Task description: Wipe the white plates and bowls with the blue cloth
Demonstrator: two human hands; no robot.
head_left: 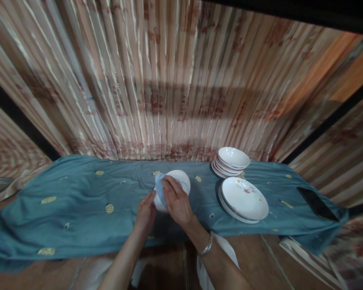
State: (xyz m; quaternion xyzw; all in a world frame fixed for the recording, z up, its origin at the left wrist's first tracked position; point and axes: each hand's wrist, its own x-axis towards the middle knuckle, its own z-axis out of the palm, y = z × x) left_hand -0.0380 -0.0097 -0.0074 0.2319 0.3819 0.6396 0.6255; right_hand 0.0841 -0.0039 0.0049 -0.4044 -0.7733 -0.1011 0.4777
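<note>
A round white dish (185,179) is in front of me above the middle of the cloth. Whether it is a plate or a shallow bowl I cannot tell. My left hand (146,211) grips its near left rim, thumb up against the edge. A light blue cloth (159,188) lies pressed on the dish under my right hand (177,201), whose fingers are closed over it. Part of the dish is hidden by the cloth and that hand. A silver bangle (208,245) circles my right wrist.
A teal patterned tablecloth (84,201) covers the table. To the right stand a stack of white bowls (233,157) and, nearer, a stack of floral plates (245,201). A black phone-like slab (317,203) lies far right. A striped curtain (169,88) hangs behind, with dark poles at the sides.
</note>
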